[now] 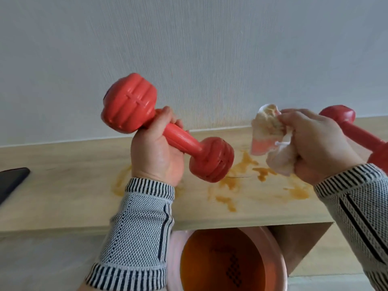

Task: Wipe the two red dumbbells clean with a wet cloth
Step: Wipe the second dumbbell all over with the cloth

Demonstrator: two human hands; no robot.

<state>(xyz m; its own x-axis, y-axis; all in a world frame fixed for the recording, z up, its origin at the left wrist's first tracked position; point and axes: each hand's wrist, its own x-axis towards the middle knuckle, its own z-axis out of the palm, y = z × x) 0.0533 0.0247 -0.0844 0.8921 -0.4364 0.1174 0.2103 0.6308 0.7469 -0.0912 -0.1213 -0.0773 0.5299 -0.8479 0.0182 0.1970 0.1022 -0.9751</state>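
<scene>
My left hand grips the handle of a red dumbbell and holds it tilted in the air above the wooden shelf. My right hand is closed around a bunched white and pink cloth with brownish stains, held apart to the right of that dumbbell. A second red dumbbell lies on the shelf at the far right, partly hidden behind my right hand.
Orange-brown smears mark the shelf top under my hands. Below the shelf stands a pink basin holding orange water. A dark flat object lies at the shelf's left end. A pale wall rises right behind the shelf.
</scene>
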